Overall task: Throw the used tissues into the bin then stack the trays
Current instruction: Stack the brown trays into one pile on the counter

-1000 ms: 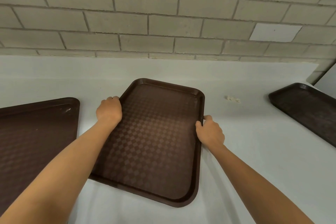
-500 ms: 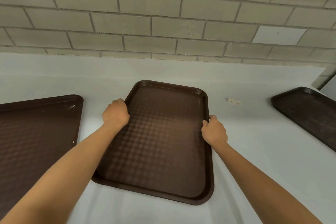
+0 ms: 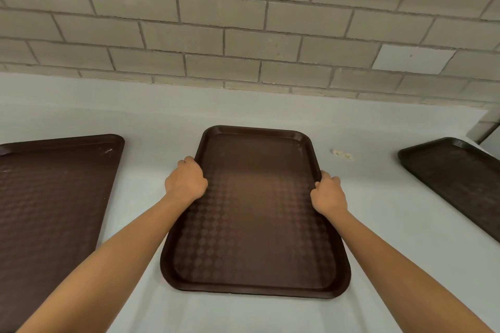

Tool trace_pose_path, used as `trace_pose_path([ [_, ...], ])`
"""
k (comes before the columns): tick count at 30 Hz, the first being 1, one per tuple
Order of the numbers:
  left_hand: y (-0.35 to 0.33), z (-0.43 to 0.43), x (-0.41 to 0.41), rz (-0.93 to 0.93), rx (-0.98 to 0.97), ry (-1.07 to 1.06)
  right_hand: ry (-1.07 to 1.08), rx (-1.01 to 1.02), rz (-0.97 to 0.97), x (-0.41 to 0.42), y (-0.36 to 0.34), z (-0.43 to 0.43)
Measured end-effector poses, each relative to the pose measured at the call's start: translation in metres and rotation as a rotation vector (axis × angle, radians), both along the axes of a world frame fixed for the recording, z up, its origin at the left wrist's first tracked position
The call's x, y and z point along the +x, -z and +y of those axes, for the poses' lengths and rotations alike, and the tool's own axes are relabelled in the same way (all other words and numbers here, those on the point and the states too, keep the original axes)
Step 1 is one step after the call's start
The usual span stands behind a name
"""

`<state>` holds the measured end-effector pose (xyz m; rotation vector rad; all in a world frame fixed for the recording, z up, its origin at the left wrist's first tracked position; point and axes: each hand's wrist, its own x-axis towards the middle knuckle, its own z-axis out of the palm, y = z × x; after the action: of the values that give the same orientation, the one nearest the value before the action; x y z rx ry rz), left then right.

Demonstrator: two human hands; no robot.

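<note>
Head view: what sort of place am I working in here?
Probably a cafeteria or canteen clearing station. Matching brown serving trays are spread along a plain white counter: the middle tray, gripped by left hand and right hand, plus a left tray and right tray. Behind is a bare block wall.

Left hand [image 3: 186, 182] and right hand [image 3: 328, 194] each grip a long edge of the middle brown tray [image 3: 254, 224], fingers curled round the rim, on the white counter [image 3: 378, 224]. Left tray [image 3: 51, 197] and right tray [image 3: 457, 178] lie flat, well apart from it. Small white scraps [image 3: 342, 154] sit between middle and right trays; block wall [image 3: 243, 21] behind.
</note>
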<state>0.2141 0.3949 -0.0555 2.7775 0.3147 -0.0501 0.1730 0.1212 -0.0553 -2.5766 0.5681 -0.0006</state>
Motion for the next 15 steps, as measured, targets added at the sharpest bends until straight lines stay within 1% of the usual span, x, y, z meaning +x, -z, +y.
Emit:
trace_pose_path([
  [15,0.0012,-0.0086,-0.0099,-0.052,0.038,-0.017,0.020,0.009,-0.032,-0.0026,0.0104,-0.0048],
])
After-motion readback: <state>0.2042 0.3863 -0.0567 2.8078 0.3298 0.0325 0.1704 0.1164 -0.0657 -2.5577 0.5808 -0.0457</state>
